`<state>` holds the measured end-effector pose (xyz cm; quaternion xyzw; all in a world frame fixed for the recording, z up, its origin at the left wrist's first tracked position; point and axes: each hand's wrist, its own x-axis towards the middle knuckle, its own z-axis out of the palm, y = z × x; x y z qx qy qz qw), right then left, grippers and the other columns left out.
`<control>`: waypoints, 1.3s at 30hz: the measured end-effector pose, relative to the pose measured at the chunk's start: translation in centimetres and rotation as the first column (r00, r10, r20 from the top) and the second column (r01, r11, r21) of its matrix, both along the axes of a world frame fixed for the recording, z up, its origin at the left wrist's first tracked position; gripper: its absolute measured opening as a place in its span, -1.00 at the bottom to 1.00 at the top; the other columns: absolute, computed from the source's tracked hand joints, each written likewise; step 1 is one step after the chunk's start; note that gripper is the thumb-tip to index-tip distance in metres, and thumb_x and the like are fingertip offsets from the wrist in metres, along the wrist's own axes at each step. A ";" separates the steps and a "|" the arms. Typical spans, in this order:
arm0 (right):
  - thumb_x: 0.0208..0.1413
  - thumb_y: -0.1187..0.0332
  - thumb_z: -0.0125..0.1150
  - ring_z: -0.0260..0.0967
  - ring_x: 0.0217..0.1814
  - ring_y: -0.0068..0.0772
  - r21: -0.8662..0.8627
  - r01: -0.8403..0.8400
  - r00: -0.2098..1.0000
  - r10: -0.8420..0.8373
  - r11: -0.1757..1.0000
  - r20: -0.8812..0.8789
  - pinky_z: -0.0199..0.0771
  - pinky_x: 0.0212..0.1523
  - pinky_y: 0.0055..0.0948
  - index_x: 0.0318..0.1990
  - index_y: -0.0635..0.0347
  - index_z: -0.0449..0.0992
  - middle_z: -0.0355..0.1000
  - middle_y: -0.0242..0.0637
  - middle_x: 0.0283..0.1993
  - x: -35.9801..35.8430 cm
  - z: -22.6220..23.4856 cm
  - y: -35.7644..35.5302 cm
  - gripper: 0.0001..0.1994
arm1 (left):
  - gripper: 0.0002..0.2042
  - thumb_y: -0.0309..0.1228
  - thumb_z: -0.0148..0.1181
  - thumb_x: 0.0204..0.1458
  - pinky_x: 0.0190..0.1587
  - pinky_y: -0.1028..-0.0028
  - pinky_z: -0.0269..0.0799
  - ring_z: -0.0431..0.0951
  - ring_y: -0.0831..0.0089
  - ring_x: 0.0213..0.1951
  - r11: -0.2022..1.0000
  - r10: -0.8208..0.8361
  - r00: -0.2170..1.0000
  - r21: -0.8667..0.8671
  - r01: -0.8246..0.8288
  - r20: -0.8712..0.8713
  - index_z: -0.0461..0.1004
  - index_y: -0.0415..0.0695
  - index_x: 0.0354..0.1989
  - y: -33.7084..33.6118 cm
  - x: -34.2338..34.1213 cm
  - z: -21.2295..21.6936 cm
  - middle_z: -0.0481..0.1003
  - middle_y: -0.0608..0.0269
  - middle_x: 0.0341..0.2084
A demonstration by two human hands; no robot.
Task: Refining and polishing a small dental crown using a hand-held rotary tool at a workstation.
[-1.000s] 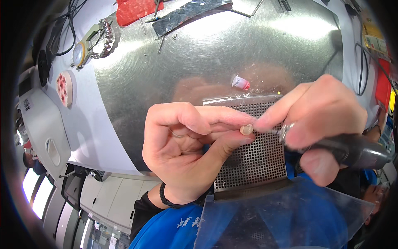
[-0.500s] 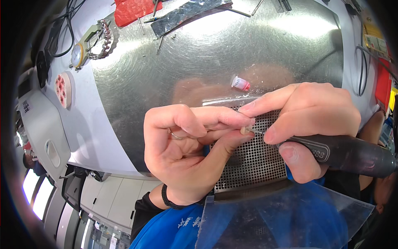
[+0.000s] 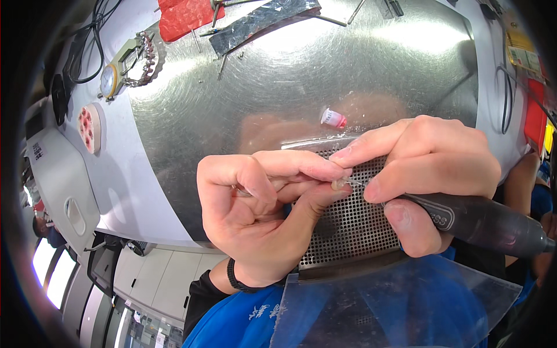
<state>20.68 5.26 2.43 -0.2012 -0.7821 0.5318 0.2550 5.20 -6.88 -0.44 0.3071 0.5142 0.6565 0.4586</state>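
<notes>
Between the thumb and fingertips of my left hand (image 3: 246, 217) is a tiny tooth-coloured piece that looks like a dental crown (image 3: 337, 184). My right hand (image 3: 438, 152) is closed around a dark rotary handpiece (image 3: 493, 227), its thin bur pointing left at the crown. The bur tip is at the crown's edge; whether they touch I cannot tell. My right index fingertip rests against the left fingertips. Beneath both hands lies a perforated metal grille (image 3: 348, 232). Just beyond it, a small clear vial with a pink end (image 3: 333, 118) lies on a brushed metal sheet (image 3: 232, 98), among pale dust.
At far left lie a dial gauge (image 3: 108, 80), a ring of metal beads (image 3: 148, 61) and a pink-and-white block (image 3: 88, 129). A red sheet (image 3: 183, 18), a dark strip (image 3: 264, 26) and thin tools lie at the back. A clear plastic panel (image 3: 394, 307) spans my lap.
The handpiece has tilted a little, its rear end lower. The crown has turned slightly in my left fingers, and both hands have shifted slightly left in view.
</notes>
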 end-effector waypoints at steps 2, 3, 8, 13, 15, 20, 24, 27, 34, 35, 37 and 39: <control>-0.10 0.42 0.23 0.62 -0.20 -0.07 0.004 0.008 1.000 -0.008 1.000 0.015 0.66 -0.31 -0.34 -0.46 0.25 0.57 0.46 -0.29 -0.52 0.0 -0.1 0.1 -0.91 | -0.48 -0.93 0.18 -0.10 -0.13 0.39 0.65 0.62 0.26 -0.24 1.000 0.007 1.000 0.006 -0.007 0.013 0.00 -0.19 -0.18 0.1 0.0 -0.2 0.48 -0.29 -0.23; -0.11 0.42 0.23 0.62 -0.21 -0.06 0.002 -0.003 1.000 0.003 1.000 -0.004 0.66 -0.32 -0.34 -0.46 0.25 0.57 0.46 -0.29 -0.52 -0.1 -0.3 0.2 -0.91 | -0.48 -0.93 0.18 -0.10 -0.12 0.39 0.64 0.62 0.26 -0.23 1.000 0.011 1.000 0.002 -0.011 0.012 0.00 -0.19 -0.17 0.0 0.0 -0.3 0.48 -0.29 -0.23; -0.14 0.43 0.24 0.62 -0.21 -0.06 0.022 0.017 0.999 -0.017 1.000 -0.041 0.65 -0.33 -0.35 -0.46 0.25 0.57 0.46 -0.30 -0.52 -0.1 -0.7 0.1 -0.91 | -0.48 -0.93 0.18 -0.10 -0.12 0.39 0.64 0.62 0.26 -0.23 1.000 0.018 1.000 0.006 -0.018 -0.003 0.00 -0.19 -0.17 0.0 0.0 -0.4 0.48 -0.28 -0.23; -0.09 0.43 0.23 0.62 -0.20 -0.05 -0.010 -0.045 0.999 0.045 0.999 0.018 0.66 -0.28 -0.31 -0.44 0.26 0.56 0.46 -0.29 -0.50 -0.1 0.1 0.1 -0.91 | -0.49 -0.94 0.18 -0.11 -0.11 0.39 0.65 0.62 0.25 -0.23 0.999 0.021 1.000 0.028 -0.022 0.012 0.02 -0.22 -0.19 -0.2 -0.2 -0.5 0.47 -0.26 -0.23; -0.07 0.43 0.22 0.62 -0.19 -0.05 0.001 -0.048 0.999 0.048 0.999 0.014 0.66 -0.25 -0.29 -0.43 0.26 0.56 0.46 -0.27 -0.50 0.2 -0.2 0.3 -0.91 | -0.50 -0.94 0.18 -0.11 -0.11 0.39 0.65 0.62 0.25 -0.23 0.999 0.027 0.999 0.030 -0.028 0.035 0.02 -0.23 -0.20 0.0 0.0 -0.6 0.47 -0.25 -0.24; 0.04 0.34 0.22 0.57 -0.11 0.01 -0.059 -0.041 0.995 0.035 0.997 -0.098 0.60 -0.04 -0.12 -0.34 0.30 0.55 0.45 -0.17 -0.44 0.9 -0.2 0.8 -0.83 | -0.53 -0.95 0.17 -0.13 -0.10 0.39 0.65 0.62 0.25 -0.24 1.000 0.017 0.997 0.015 -0.018 0.072 0.05 -0.24 -0.25 0.5 0.0 0.0 0.47 -0.22 -0.26; 0.18 0.23 -0.21 0.42 -0.39 -0.22 -0.099 0.146 0.983 -0.156 0.984 -0.096 0.36 -0.34 -0.42 -0.42 0.29 0.44 0.37 -0.10 -0.45 2.7 -0.7 2.9 -0.65 | -0.63 -0.93 0.15 -0.10 -0.12 0.37 0.64 0.62 0.28 -0.25 0.998 -0.057 0.998 -0.009 0.057 -0.038 0.20 -0.35 -0.18 0.5 -0.5 0.3 0.48 -0.13 -0.29; 0.12 0.30 0.05 0.26 -0.54 -0.56 -0.269 0.373 0.918 -0.395 0.888 -0.033 0.23 -0.48 -0.59 -0.50 0.33 0.50 0.39 -0.32 -0.56 4.6 -1.5 4.4 -0.72 | -0.70 -0.87 0.19 -0.06 -0.20 0.45 0.58 0.59 0.38 -0.30 0.987 -0.153 0.975 0.017 0.158 -0.164 0.42 -0.43 -0.12 1.7 -1.9 -0.4 0.51 -0.02 -0.32; -0.02 0.31 0.22 0.13 -0.59 -0.61 0.407 0.495 0.727 -0.623 0.767 0.289 0.12 -0.52 -0.50 -0.07 0.33 0.57 0.18 -0.46 -0.67 4.9 -1.7 6.0 -0.64 | -0.87 -0.66 0.29 0.01 -0.26 0.63 0.49 0.57 0.56 -0.34 0.977 -0.202 0.903 -0.019 0.210 -0.379 0.62 -0.32 -0.24 3.6 -5.2 1.4 0.55 0.21 -0.33; -0.04 0.26 0.26 0.19 -0.60 -0.54 0.547 0.424 0.677 -0.654 0.722 0.338 0.19 -0.50 -0.48 -0.08 0.30 0.59 0.24 -0.38 -0.68 5.2 -1.5 6.0 -0.62 | -0.88 -0.63 0.30 0.02 -0.32 0.63 0.49 0.59 0.57 -0.37 0.978 -0.205 0.916 -0.034 0.206 -0.345 0.62 -0.31 -0.25 4.0 -5.4 1.6 0.57 0.23 -0.37; -0.09 0.25 0.30 0.19 -0.59 -0.51 0.564 0.401 0.655 -0.656 0.722 0.375 0.21 -0.49 -0.45 0.03 0.28 0.54 0.29 -0.31 -0.61 5.7 -1.1 6.0 -0.52 | -0.89 -0.55 0.33 0.03 -0.39 0.63 0.49 0.58 0.59 -0.44 0.961 -0.277 0.915 -0.111 0.255 -0.294 0.62 -0.29 -0.28 4.6 -6.1 2.3 0.59 0.25 -0.43; -0.05 0.27 0.34 0.24 -0.54 -0.51 0.655 0.388 0.715 -0.660 0.649 0.232 0.27 -0.45 -0.45 -0.02 0.24 0.59 0.41 -0.32 -0.47 6.1 -1.7 6.0 -0.59 | -0.88 -0.51 0.34 0.03 -0.41 0.63 0.49 0.58 0.60 -0.46 0.948 -0.316 0.875 -0.099 0.302 -0.366 0.63 -0.28 -0.28 5.8 -6.0 2.1 0.60 0.26 -0.45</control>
